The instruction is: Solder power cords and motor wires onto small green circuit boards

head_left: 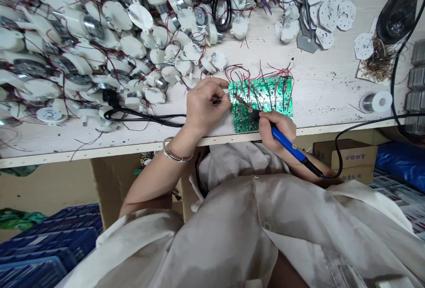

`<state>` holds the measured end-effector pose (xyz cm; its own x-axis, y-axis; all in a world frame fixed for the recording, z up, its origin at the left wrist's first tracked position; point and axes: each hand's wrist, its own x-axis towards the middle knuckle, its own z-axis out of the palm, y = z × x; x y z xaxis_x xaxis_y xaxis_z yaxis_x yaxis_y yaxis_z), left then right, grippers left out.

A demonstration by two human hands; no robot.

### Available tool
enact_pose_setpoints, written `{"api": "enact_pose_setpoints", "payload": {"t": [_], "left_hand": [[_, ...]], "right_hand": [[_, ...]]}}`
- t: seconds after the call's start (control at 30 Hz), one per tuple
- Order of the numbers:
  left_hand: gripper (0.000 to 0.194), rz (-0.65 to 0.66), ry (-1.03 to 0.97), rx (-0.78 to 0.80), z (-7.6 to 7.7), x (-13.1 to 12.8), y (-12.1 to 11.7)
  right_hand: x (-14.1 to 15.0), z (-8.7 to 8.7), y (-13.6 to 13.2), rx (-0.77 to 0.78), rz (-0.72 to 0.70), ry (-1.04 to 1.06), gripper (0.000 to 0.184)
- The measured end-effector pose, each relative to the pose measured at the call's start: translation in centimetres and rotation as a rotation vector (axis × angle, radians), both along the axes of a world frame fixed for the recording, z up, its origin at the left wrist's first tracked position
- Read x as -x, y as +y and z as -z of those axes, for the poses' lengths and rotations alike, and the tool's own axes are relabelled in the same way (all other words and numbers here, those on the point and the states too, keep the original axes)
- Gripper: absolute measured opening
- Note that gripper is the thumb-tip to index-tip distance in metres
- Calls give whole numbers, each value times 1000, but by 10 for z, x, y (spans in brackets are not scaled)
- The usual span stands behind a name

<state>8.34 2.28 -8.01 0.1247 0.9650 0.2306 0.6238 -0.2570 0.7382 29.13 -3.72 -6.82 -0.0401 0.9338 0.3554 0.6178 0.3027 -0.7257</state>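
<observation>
A green circuit board [280,97] lies on the bench near its front edge, with many red and black wires standing out of it. My right hand [277,129] grips a blue-handled soldering iron [289,143], its tip over the left part of the board. At the board's left edge, my left hand [206,107] is closed, thumb and forefinger pinched together. A black cable [156,120] runs from the left into this hand, and a short dark end shows between the fingers. What the fingertips touch is too small to make out.
White plastic motor units [133,47] with red and black wires crowd the left and back. A black cord bundle [222,0] lies behind. To the right are a solder spool [376,101], white plates [328,13] and the iron's cord [361,122]. Cardboard boxes [345,159] stand below the bench.
</observation>
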Motion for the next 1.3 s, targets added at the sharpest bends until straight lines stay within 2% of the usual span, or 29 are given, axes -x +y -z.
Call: {"api": "enact_pose_setpoints", "payload": {"t": [0.1,0.17,0.4,0.6,0.77,0.93,1.07,1.17,1.3], "left_hand": [[14,-8,24,0,0,0,0],[13,-9,29,-2,0,0,0],[14,4,-3,-17,1,1,0],[14,-4,11,-3,0,1,0],[11,-4,2,10,2,3,-1],[9,86,17,-13,4,11,-1],[6,210,68,-28,3,15,1],[5,285,90,-34,0,18,6],[5,371,110,8,-7,21,14]], "right_hand": [[2,-3,0,-221,43,-9,15],[3,-4,0,-253,51,-32,14],[4,-3,1,-210,51,44,13],[3,4,-1,-68,66,88,22],[2,4,-2,-91,89,53,26],[3,2,-2,-126,97,181,16],[3,3,-2,-38,121,247,20],[2,2,-1,22,125,246,22],[0,-1,-1,-13,121,165,25]]}}
